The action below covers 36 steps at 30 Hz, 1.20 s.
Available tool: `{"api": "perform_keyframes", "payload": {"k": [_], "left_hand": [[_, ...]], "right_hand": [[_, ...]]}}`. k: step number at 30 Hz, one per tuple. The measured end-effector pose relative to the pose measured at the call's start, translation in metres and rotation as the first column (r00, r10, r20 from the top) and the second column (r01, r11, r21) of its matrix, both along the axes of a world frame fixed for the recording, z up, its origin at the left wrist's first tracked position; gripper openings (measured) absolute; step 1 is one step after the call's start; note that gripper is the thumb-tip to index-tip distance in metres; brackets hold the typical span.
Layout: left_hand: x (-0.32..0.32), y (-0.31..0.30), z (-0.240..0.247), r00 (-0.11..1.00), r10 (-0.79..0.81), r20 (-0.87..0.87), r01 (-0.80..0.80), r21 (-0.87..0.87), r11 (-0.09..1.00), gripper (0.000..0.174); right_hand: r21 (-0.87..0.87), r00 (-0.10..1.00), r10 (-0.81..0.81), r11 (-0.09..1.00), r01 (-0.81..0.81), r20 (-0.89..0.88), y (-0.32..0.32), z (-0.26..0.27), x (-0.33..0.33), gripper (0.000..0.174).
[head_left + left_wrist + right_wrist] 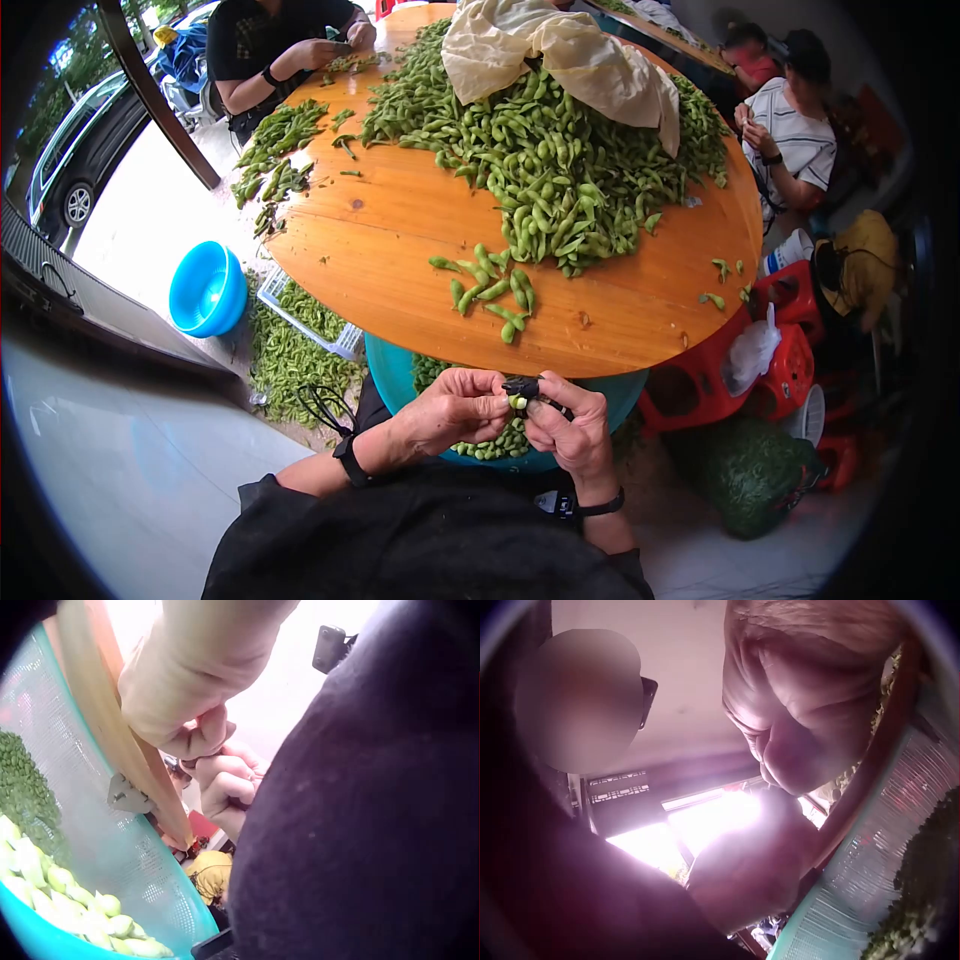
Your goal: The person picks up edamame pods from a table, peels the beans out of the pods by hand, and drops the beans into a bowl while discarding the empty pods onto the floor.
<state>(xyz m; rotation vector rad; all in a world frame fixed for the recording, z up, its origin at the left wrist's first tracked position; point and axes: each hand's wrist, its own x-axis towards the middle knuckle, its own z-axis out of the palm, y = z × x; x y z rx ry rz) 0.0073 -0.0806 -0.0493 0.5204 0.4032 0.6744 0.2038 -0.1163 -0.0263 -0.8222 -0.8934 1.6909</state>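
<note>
Just beyond the near table edge, the left hand [452, 412] and right hand [572, 432] meet, fingers curled, pinching a small pale green bean pod [518, 402] between their fingertips. A black item [521, 386] sits at the right hand's fingertips; what it is cannot be told. In the left wrist view the left hand [196, 682] touches the right hand [229, 784], and the pod is hidden. The right wrist view shows the right hand [802, 697] close up, curled. Below the hands, a teal basket [392, 372] holds green pods [492, 442].
A wooden table [400, 250] bears a large pod heap [560, 170], a cream cloth [570, 60] and a small pod group near its front edge. A blue basin [207, 290] and white crate [300, 315] stand left, red stools [700, 370] right. Other people sit around.
</note>
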Motion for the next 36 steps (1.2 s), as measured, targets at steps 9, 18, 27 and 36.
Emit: {"api": "perform_keyframes", "payload": {"k": [9, 18, 27, 36], "left_hand": [[-0.001, -0.015, 0.001, 0.563, 0.687, -0.460, 0.256, 0.887, 0.384, 0.017], [0.012, -0.013, 0.021, 0.814, 0.297, -0.499, 0.159, 0.684, 0.712, 0.017], [0.012, 0.036, 0.030, 0.393, 0.867, -0.307, 0.363, 0.918, 0.160, 0.024], [0.018, 0.051, 0.022, 0.321, 0.904, -0.282, 0.360, 0.919, 0.159, 0.017]], "right_hand": [[0.642, 0.403, -0.547, 0.752, -0.148, 0.734, -0.005, 0.007, 0.008, 0.022], [0.495, 0.670, -0.401, 0.867, 0.058, 0.625, -0.009, -0.003, 0.004, 0.027], [0.707, -0.102, -0.712, 0.651, 0.276, 0.695, -0.044, 0.008, 0.120, 0.019], [0.675, -0.153, -0.665, 0.673, 0.301, 0.731, -0.045, 0.010, 0.119, 0.021]]}}
